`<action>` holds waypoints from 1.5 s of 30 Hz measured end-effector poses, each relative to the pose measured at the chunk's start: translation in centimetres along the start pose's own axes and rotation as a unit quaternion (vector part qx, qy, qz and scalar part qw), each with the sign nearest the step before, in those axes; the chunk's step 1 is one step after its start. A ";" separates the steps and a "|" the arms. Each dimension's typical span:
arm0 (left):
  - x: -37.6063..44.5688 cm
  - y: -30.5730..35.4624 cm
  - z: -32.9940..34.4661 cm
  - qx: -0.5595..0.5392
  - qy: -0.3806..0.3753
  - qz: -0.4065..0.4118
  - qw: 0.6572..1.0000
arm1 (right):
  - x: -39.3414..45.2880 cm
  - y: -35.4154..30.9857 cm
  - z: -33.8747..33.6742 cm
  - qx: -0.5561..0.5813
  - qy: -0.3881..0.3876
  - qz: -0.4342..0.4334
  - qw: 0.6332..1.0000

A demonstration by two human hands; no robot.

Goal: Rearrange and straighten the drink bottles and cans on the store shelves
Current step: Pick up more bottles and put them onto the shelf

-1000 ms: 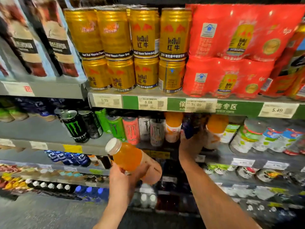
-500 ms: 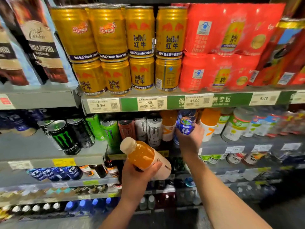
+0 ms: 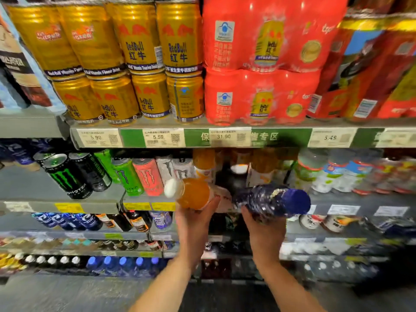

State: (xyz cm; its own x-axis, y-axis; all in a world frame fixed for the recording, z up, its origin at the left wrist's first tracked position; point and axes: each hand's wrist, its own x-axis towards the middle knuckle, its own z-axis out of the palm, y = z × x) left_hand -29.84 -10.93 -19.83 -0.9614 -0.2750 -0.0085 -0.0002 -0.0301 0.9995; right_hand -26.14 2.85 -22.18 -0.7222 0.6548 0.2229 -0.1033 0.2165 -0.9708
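Note:
My left hand (image 3: 195, 219) grips an orange drink bottle (image 3: 193, 193) with a white cap, tilted so the cap points left, in front of the middle shelf. My right hand (image 3: 262, 224) holds a dark blue bottle (image 3: 272, 200) lying sideways with its blue cap to the right, off the shelf. Behind both hands, more orange bottles (image 3: 203, 162) stand on the middle shelf (image 3: 144, 200), with a dark gap between them. Monster cans (image 3: 67, 176) line that shelf's left part.
Gold Red Bull cans (image 3: 139, 59) are stacked two high on the top shelf (image 3: 225, 137), beside red multipacks (image 3: 265, 61). Clear bottles with green and blue labels (image 3: 333, 174) fill the middle shelf's right. Lower shelves hold small bottles (image 3: 94, 221). The floor lies below.
My right hand has pulled the dark blue bottle out of the middle shelf row and tipped it sideways. My left hand with the orange bottle has risen closer to the shelf.

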 end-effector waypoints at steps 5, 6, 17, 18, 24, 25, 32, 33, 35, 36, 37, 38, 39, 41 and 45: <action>0.2 0.4 5.7 0.046 0.069 0.016 0.996 | 0.8 1.3 -7.3 -0.050 -0.070 -0.023 0.996; 0.1 0.6 6.6 0.077 0.083 0.032 0.993 | 1.1 1.7 -8.5 -0.042 -0.079 -0.017 0.996; 2.0 0.3 13.1 0.228 0.083 0.075 0.967 | 2.9 3.8 -15.6 -0.088 -0.161 0.064 0.981; 2.1 0.1 13.2 0.211 0.082 0.072 0.971 | 3.0 4.2 -15.8 -0.093 -0.165 0.054 0.980; 2.3 -0.9 13.1 0.147 0.077 0.080 0.983 | 2.8 5.7 -16.9 -0.081 -0.150 0.089 0.981; 2.3 -1.3 13.0 0.133 0.075 0.082 0.985 | 2.8 5.6 -17.0 -0.066 -0.154 0.113 0.979; 1.9 -4.2 13.6 0.119 0.108 0.056 0.985 | 2.9 5.4 -18.0 -0.118 -0.183 0.076 0.973; 1.9 -4.6 13.6 0.143 0.122 0.056 0.981 | 3.0 5.4 -18.1 -0.116 -0.186 0.081 0.972; 2.2 -5.3 13.7 0.217 0.149 0.080 0.961 | 2.9 5.3 -18.0 -0.133 -0.212 0.070 0.966; 2.5 -5.5 13.7 0.245 0.158 0.091 0.952 | 2.9 5.3 -18.1 -0.140 -0.219 0.062 0.964; 2.8 -5.4 13.7 0.255 0.159 0.095 0.949 | 2.8 5.3 -18.2 -0.142 -0.220 0.061 0.963; 3.1 -5.3 13.6 0.256 0.154 0.098 0.949 | 2.8 5.4 -18.2 -0.137 -0.216 0.056 0.965; 3.4 -5.3 13.5 0.255 0.149 0.100 0.950 | 2.8 5.4 -18.2 -0.129 -0.211 0.057 0.967; 3.8 -5.4 13.4 0.242 0.148 0.091 0.955 | 2.6 5.1 -17.9 -0.099 -0.204 0.081 0.971; 2.6 -5.3 12.5 0.237 0.153 0.081 0.956 | 2.3 5.2 -17.5 -0.058 -0.214 0.121 0.968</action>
State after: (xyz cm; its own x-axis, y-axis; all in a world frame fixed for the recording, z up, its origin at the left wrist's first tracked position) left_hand -35.83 0.54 -24.79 -0.8341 -0.5091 0.2123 -0.0522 0.4561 0.8884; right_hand -16.38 18.19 -25.21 -0.9352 0.3421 -0.0914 0.1639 0.1895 -0.9681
